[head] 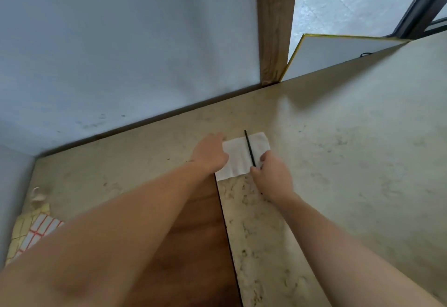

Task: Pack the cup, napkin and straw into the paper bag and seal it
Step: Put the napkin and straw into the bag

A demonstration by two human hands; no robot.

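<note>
A white napkin lies flat on the beige marbled table, a little beyond the table's middle. A thin black straw lies across the napkin, pointing away from me. My left hand rests palm down on the napkin's left edge, fingers curled over it. My right hand pinches the near end of the straw at the napkin's right front corner. No cup or paper bag is in view.
A pale blue wall runs along the table's far side, with a wooden post at its end. A white board with a yellow rim leans behind the table. Sheets of red and yellow labels lie at the left.
</note>
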